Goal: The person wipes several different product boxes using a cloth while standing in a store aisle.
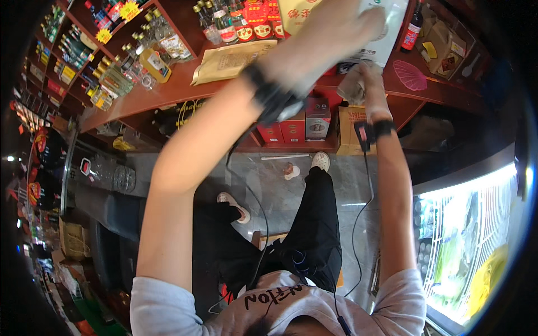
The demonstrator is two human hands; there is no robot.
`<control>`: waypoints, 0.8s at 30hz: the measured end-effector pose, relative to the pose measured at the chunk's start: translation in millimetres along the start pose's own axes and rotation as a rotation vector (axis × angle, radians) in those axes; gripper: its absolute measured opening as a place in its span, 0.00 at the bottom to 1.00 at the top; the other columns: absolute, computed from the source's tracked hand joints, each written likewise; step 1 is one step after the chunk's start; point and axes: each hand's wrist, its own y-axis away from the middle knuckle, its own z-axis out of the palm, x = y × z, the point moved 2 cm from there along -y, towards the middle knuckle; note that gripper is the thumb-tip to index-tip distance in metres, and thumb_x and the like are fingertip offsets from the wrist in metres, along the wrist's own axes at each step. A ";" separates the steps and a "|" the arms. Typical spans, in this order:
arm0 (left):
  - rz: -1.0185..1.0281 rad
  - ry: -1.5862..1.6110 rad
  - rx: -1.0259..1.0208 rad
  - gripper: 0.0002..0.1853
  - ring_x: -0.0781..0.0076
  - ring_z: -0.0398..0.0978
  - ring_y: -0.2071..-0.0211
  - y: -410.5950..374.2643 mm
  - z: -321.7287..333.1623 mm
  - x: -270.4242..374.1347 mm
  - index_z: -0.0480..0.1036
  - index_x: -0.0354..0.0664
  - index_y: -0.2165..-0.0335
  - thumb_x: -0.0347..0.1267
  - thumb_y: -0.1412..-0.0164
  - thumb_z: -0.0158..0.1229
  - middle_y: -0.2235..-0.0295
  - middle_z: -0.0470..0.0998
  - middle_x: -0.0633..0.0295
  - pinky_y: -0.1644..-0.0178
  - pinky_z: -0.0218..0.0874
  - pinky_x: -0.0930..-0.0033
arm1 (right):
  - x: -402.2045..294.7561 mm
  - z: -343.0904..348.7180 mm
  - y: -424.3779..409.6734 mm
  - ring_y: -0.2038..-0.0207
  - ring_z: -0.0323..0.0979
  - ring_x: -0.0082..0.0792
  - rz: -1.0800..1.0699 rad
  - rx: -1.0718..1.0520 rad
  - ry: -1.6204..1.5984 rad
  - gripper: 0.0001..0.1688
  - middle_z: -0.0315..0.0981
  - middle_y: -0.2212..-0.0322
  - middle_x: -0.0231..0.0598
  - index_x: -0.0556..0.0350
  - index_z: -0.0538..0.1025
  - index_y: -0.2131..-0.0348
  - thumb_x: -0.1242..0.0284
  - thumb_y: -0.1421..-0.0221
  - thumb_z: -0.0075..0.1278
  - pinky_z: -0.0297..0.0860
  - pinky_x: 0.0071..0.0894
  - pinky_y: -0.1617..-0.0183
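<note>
My left hand [357,25], blurred, reaches across to the upper right, over a pale silver-white bag or box [388,35] bearing writing. Its fingers are too blurred to show whether they hold anything. Just below, at the shelf edge, my right hand [370,75] grips a crumpled greyish cloth or plastic piece [352,87]. Black straps with wired devices are on both wrists. A tan paper bag [229,61] lies on the wooden counter [168,88], left of my left forearm. Behind it stand liquor bottles [227,27] and red packages [256,14].
Bottles [155,65] line the counter and shelves at left. A pink shell-shaped dish [410,75] and a dark bottle [412,31] are at right. Red boxes [293,128] and a carton [352,130] fill the lower shelf. A lit fridge [466,235] stands right; cables hang by both arms.
</note>
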 end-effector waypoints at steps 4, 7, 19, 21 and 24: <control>-0.216 0.331 0.417 0.12 0.78 0.66 0.66 171.6 -28.2 -27.2 0.65 0.36 0.60 0.32 0.41 0.48 0.67 0.68 0.64 0.58 0.60 0.75 | 37.7 0.1 77.6 0.57 0.68 0.33 0.300 -0.316 -0.558 0.25 0.67 0.57 0.42 0.55 0.65 0.53 0.62 0.47 0.46 0.66 0.32 0.54; -1.052 1.109 0.789 0.21 0.68 0.68 0.59 338.7 6.3 -119.7 0.62 0.40 0.55 0.42 0.42 0.51 0.60 0.70 0.60 0.52 0.61 0.66 | 64.3 75.5 152.3 0.55 0.67 0.34 0.460 -0.280 -0.491 0.29 0.66 0.57 0.40 0.56 0.63 0.50 0.64 0.50 0.51 0.62 0.33 0.48; -0.540 1.872 0.981 0.37 0.57 0.61 0.48 476.5 -16.4 -111.5 0.55 0.43 0.46 0.57 0.44 0.40 0.46 0.59 0.54 0.45 0.54 0.52 | 144.8 180.1 247.5 0.55 0.67 0.31 0.837 -0.768 -0.111 0.30 0.68 0.58 0.36 0.58 0.63 0.50 0.66 0.50 0.52 0.65 0.33 0.51; -0.540 1.921 0.979 0.39 0.58 0.62 0.48 481.6 -23.9 -112.1 0.56 0.41 0.46 0.59 0.46 0.43 0.46 0.60 0.54 0.45 0.53 0.53 | 177.5 158.2 232.7 0.56 0.68 0.30 0.657 -0.897 0.013 0.28 0.69 0.59 0.35 0.59 0.65 0.51 0.66 0.50 0.52 0.67 0.31 0.53; -0.626 1.910 1.033 0.36 0.59 0.64 0.50 496.5 -35.6 -121.6 0.58 0.39 0.48 0.54 0.46 0.48 0.48 0.63 0.54 0.45 0.55 0.55 | 199.4 174.7 220.0 0.54 0.66 0.32 0.716 -0.904 0.073 0.31 0.67 0.56 0.39 0.62 0.66 0.52 0.65 0.53 0.55 0.62 0.31 0.49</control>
